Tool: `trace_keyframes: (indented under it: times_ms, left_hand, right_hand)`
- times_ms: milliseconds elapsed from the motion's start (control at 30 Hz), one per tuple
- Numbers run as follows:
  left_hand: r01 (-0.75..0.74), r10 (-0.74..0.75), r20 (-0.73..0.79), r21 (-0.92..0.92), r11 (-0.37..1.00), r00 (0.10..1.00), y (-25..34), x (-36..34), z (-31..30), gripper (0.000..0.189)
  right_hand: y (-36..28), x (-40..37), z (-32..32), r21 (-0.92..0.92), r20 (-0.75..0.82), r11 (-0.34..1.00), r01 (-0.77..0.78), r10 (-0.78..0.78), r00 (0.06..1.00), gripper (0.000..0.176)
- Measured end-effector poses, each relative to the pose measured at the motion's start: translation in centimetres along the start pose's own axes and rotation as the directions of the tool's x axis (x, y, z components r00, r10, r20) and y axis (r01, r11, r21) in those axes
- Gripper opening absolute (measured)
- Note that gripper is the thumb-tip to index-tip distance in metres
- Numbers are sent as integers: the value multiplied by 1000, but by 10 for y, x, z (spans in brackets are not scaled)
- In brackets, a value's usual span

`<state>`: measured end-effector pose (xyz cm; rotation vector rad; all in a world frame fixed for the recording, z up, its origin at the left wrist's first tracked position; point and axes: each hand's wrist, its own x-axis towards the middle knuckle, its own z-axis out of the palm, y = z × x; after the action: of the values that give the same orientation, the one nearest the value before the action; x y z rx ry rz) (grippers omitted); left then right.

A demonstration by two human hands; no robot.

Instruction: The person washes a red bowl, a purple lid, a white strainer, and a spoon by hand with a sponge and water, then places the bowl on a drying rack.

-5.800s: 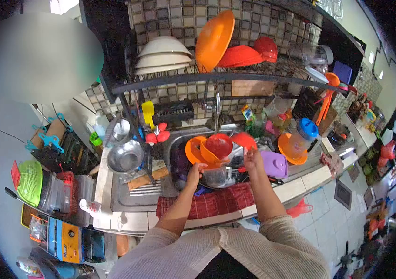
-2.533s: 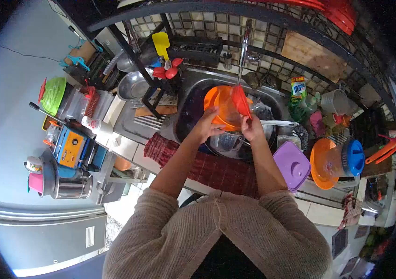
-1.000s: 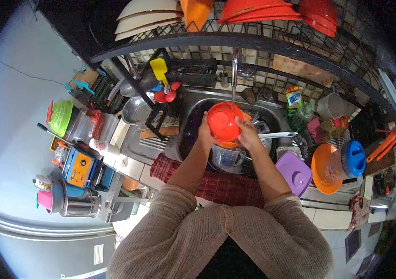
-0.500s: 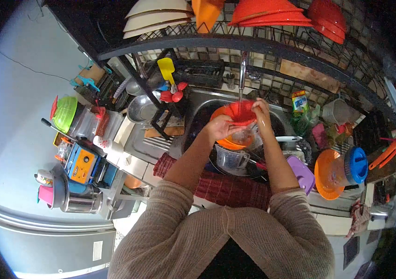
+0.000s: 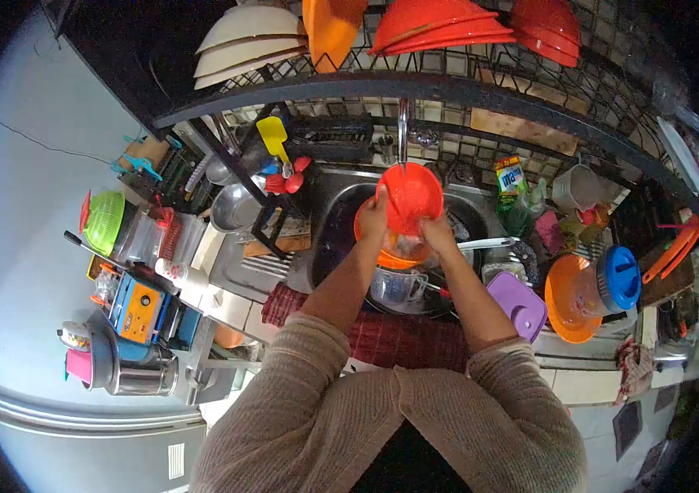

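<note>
A red bowl is tipped up under the faucet, its round face turned toward me. My left hand grips its left edge, and my right hand holds it at the lower right. Beneath it, an orange bowl sits in the sink, partly hidden by the red one. A clear measuring cup lies in the sink nearer to me. The fingers of both hands are partly hidden by the bowl or blurred.
Right of the sink are a purple lid, an orange plate, a blue-lidded jug and a green soap pouch. A dark rack with stacked bowls crosses above. A maroon cloth lies along the front edge.
The red bowl has turned from nearly level to tipped up, showing its round face. My left hand has moved up along its left side, my right hand lower. The whole view has shifted slightly.
</note>
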<state>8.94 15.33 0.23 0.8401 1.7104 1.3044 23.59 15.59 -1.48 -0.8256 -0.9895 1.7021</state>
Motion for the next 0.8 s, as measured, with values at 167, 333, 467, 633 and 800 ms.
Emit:
trace_keyframes:
  times_ms: [167, 333, 467, 633, 800]
  left_hand:
    - [637, -460, 448, -620, 458, 767, 33, -14, -37, 70]
    - [483, -8, 562, -704, 520, 827, 33, -3, -43, 52]
    - [358, -13, 436, -721, 593, 900, 26, -15, -36, 52]
    - [447, -82, 500, -676, 586, 862, 23, -17, -16, 63]
    - [501, -177, 526, -574, 647, 832, 27, -35, -9, 74]
  right_hand:
    - [-38, -16, 29, -825, 302, 345, 447, -399, 866, 60]
    - [-38, -27, 39, -712, 535, 228, 664, -437, 723, 68]
    - [-48, -47, 50, -773, 469, 203, 601, -455, 757, 70]
    - [-20, -17, 25, -767, -28, 510, 390, -634, 772, 62]
    - [-47, -23, 13, 255, -30, 967, 14, -7, 1000, 45]
